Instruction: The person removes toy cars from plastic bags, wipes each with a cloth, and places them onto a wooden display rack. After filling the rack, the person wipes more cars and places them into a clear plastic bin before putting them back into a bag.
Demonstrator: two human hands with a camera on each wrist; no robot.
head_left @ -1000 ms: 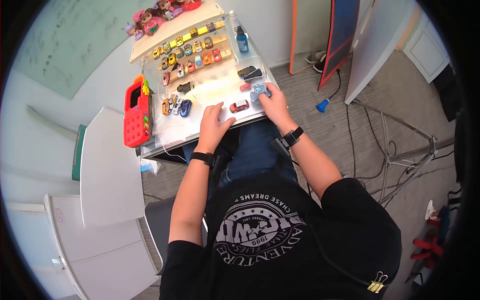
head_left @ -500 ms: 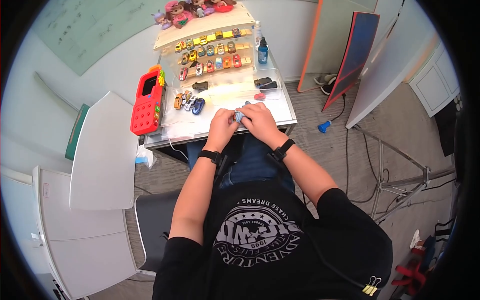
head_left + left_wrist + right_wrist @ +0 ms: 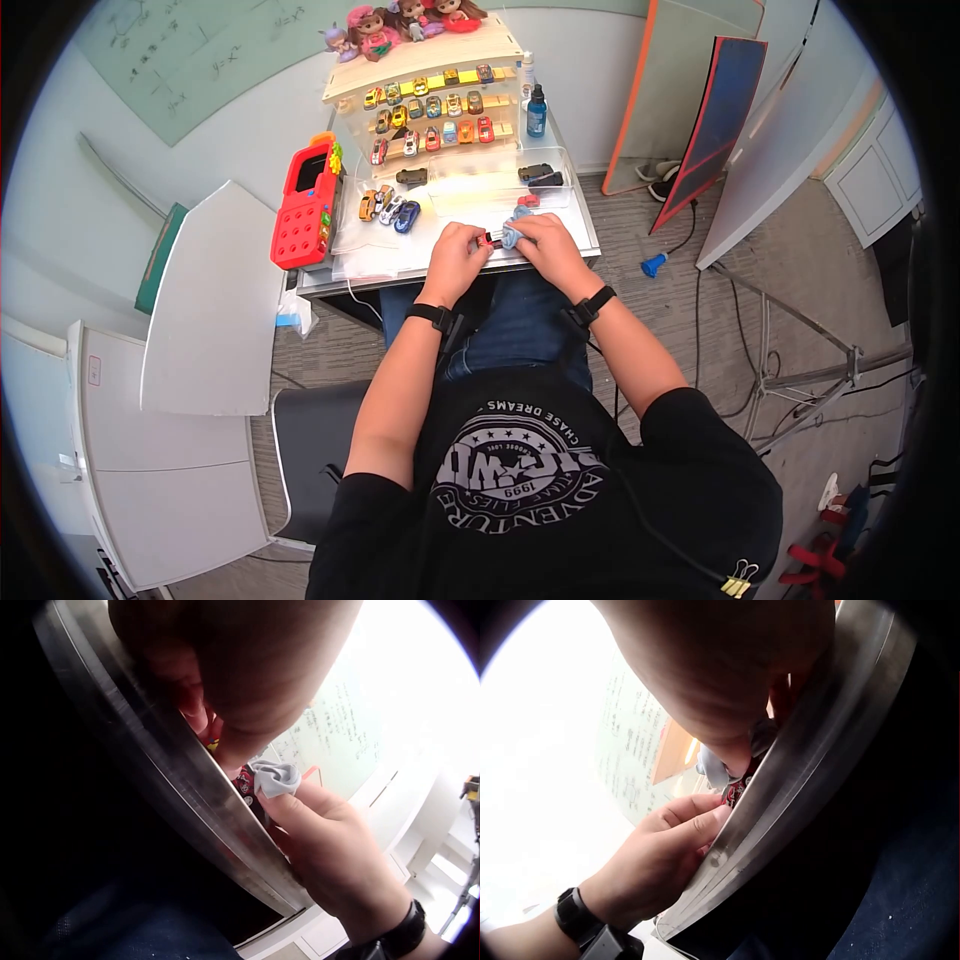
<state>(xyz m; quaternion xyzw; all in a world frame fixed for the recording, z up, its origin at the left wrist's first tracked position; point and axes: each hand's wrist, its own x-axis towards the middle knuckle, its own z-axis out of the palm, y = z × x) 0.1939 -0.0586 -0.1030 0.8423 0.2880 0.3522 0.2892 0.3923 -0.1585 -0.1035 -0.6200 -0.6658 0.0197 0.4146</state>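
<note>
Over the front edge of the table, my left hand pinches one end of a small red-and-black toy car. My right hand grips a crumpled light-blue cloth against the car's other end. The left wrist view shows the cloth bunched under the right thumb, beside the car's patterned side. Fingers cover much of the car. In the right wrist view the left thumb and forefinger hold the car close to the table's metal rim.
Left of the hands stand several toy cars, beside a red toy case. Tiered shelves of cars rise behind, near a blue bottle. A clear tray and a small red car lie beyond the hands.
The right hand brought the cloth left to the toy car, which stood on the table between the hands. The left hand took hold of the car. The head view has shifted.
</note>
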